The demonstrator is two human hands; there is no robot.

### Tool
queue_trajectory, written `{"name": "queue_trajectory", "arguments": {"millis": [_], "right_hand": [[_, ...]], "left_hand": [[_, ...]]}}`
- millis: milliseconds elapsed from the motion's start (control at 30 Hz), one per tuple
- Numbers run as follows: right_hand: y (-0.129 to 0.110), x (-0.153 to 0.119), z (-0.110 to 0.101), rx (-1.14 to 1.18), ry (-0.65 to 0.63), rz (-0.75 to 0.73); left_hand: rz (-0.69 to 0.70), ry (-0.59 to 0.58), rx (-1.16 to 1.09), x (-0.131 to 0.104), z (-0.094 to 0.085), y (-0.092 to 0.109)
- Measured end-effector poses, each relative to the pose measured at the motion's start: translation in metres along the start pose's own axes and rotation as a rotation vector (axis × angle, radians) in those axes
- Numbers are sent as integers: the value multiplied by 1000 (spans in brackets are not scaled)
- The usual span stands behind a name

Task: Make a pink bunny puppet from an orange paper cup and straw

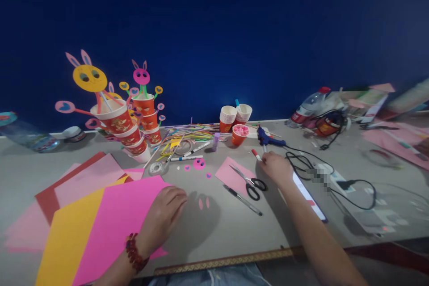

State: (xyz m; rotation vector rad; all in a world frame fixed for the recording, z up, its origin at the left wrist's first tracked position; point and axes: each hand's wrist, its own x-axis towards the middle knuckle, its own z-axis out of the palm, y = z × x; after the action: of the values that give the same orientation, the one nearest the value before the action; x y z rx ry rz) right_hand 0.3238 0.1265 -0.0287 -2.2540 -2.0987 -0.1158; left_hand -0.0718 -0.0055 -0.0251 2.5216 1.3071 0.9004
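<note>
Red-capped marker [256, 155] is at the right hand [277, 169], over toward the right of the table [234, 237], just in front of the blue glue gun [271, 139]. The right fingers touch its white part, but I cannot tell if they pinch it or just rest there. The left hand [166, 205] lies loose at the edge of the bright pink paper [124, 223], and I see nothing in its fingers.

Getting the marker seems to be the step right now. Using it would call for a good pinch and then pulling off the cap. Two little pink ovals [201, 203] lie plain on the table, apart from a small pink face [199, 163] that has eyes but no ears.

The red-topped bottle [304, 109] has a red label with white marks, too blurry to read. Red cups [121, 122] have gold pictures, but no words I can make out. The phone [310, 196] has a bright screen, too small to read.
</note>
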Motion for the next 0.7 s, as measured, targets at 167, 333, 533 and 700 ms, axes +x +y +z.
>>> {"name": "queue_trajectory", "arguments": {"millis": [167,333,533,700], "right_hand": [[-3,1,0,-20,-1,11],[-24,-8,-14,56,48,-81],[-116,-23,-36,203,-32,-611],[-197,-3,-30,133,-40,-703]], "left_hand": [[-8,-8,6,-2,-3,-2],[-21,-47,1,-2,-1,-5],[-7,-96,-22,10,8,-4],[10,-96,15,15,8,-4]]}}
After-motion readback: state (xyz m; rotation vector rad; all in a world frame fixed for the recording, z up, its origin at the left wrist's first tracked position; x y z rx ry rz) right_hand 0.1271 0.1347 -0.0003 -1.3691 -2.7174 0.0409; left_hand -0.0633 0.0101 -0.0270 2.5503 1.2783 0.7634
